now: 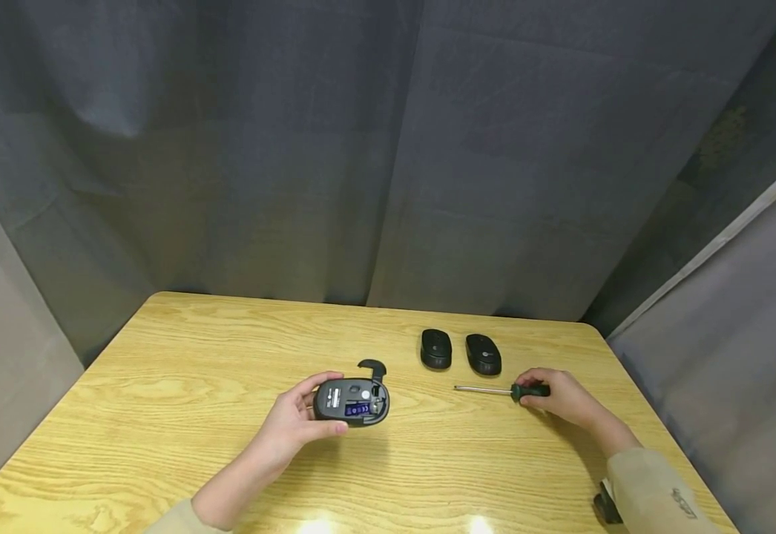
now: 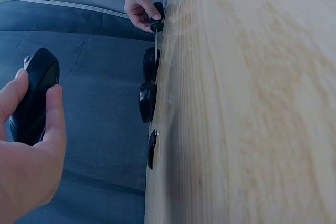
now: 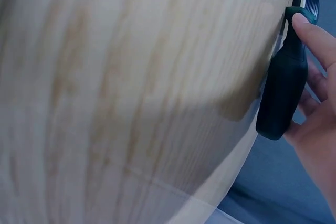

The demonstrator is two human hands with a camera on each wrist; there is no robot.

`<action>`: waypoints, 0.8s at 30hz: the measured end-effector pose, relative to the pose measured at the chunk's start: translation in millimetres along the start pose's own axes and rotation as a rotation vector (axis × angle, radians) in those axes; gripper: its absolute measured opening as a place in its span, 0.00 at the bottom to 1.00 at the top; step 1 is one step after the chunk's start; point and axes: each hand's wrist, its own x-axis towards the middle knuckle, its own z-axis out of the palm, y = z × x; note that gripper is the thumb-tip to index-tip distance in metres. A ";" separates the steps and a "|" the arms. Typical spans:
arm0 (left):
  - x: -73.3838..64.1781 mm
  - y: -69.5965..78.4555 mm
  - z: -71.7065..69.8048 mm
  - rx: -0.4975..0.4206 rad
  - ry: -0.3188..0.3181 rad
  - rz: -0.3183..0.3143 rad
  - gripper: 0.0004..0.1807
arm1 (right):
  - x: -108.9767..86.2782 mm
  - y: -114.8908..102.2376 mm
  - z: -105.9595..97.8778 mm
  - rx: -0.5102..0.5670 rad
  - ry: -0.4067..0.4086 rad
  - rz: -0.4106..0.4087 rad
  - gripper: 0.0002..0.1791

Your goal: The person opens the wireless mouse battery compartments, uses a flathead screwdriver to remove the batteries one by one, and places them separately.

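Observation:
My left hand (image 1: 294,415) holds a black computer mouse (image 1: 341,401) above the table, its underside facing up. The battery bay of this mouse is uncovered and shows a purple battery (image 1: 357,409). Just behind it is a curved black battery cover (image 1: 374,368), which lies on the table in the left wrist view. At the right, my right hand (image 1: 558,397) grips a screwdriver (image 1: 484,390) by its dark green handle (image 3: 283,87). The metal shaft points left; whether the screwdriver touches the table is hard to tell.
Two more black mice, a left one (image 1: 436,348) and a right one (image 1: 484,354), stand on the wooden table (image 1: 214,356) beyond the screwdriver. Grey curtains (image 1: 281,148) hang behind the table's far edge. A dark object (image 1: 606,507) sits by the right sleeve.

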 end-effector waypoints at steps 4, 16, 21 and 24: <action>0.8 -0.4 -0.6 0.008 0.011 -0.006 0.42 | -0.8 -6.0 -2.0 0.008 0.022 0.008 0.15; 5.5 0.4 -0.4 0.011 0.050 -0.030 0.42 | 3.5 -51.6 -22.8 0.068 0.099 -0.052 0.20; 6.7 1.4 0.1 0.020 0.056 -0.032 0.41 | 6.8 -71.7 -31.0 0.078 0.104 -0.076 0.21; 7.4 1.5 0.5 0.026 0.057 -0.034 0.41 | 8.2 -85.6 -34.9 0.073 0.111 -0.102 0.20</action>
